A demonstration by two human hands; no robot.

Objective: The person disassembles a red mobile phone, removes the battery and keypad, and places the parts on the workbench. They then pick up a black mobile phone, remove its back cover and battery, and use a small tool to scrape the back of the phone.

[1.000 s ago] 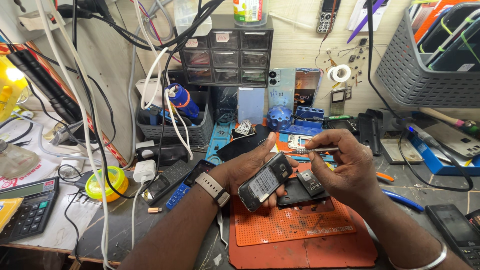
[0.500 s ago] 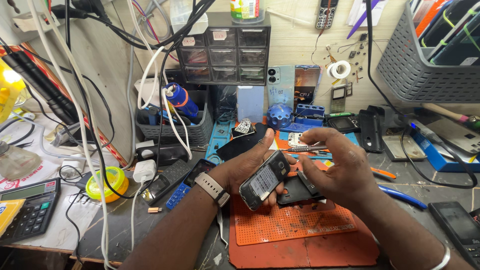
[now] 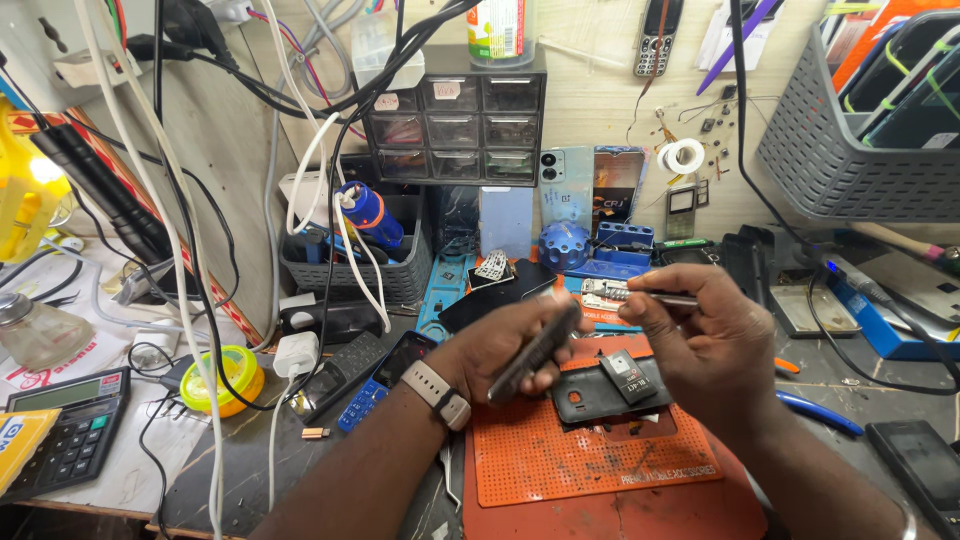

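My left hand (image 3: 510,350) grips a small dark mobile phone (image 3: 537,352), turned edge-on above the orange work mat (image 3: 590,470). A watch with a pale strap (image 3: 437,392) sits on that wrist. My right hand (image 3: 705,335) pinches a thin metal tool (image 3: 655,297) that points left, toward the phone's top end. Below my right hand a black phone back cover (image 3: 600,400) lies on the mat with a small black battery (image 3: 627,375) on top of it.
A small-parts drawer cabinet (image 3: 455,125) and hanging cables stand at the back. A grey basket (image 3: 850,160) is at the upper right, a calculator (image 3: 65,430) and a yellow tape roll (image 3: 222,375) at the left. Blue tweezers (image 3: 815,412) and another phone (image 3: 925,470) lie at the right.
My left hand has rotated the phone from screen-up to edge-on. My right hand has lifted off the parts on the mat and now holds the metal tool higher.
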